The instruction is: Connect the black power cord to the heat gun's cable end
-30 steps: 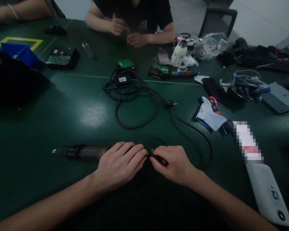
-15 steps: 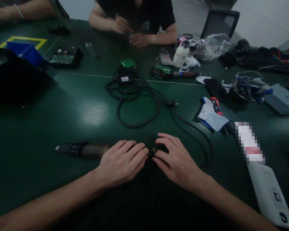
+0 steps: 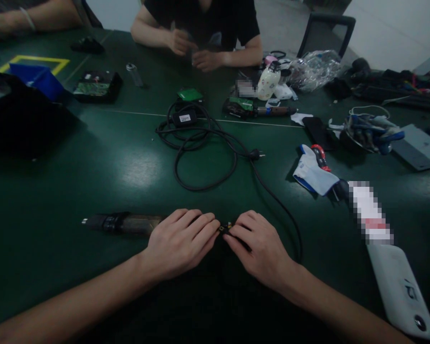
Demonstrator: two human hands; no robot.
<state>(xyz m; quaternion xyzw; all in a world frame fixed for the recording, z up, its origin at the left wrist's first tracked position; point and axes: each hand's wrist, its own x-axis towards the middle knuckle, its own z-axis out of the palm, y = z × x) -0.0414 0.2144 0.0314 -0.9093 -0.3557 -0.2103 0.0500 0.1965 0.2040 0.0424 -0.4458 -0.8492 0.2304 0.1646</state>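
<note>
My left hand (image 3: 181,241) lies over the right end of a dark, long tool (image 3: 122,222) on the green table (image 3: 75,181), with its fingers curled around that end. My right hand (image 3: 260,246) pinches a small dark part (image 3: 226,228) where the tool's black cable (image 3: 272,200) meets it. The fingertips of both hands nearly touch there. The cable runs from under my right hand up to a plug (image 3: 255,154) and a coiled bundle with a power brick (image 3: 184,117).
Across the table a person in a black shirt (image 3: 200,19) works with both hands. A white-and-blue glove (image 3: 313,174), a red-handled tool (image 3: 318,156), a white device (image 3: 401,286), a circuit board (image 3: 96,86), a blue bin (image 3: 39,79) and clutter at the right lie around.
My right hand, whose fingers were spread half a second ago, has closed into a pinch again at the cable end. The small cable loop above it is gone. My left hand has stayed put.
</note>
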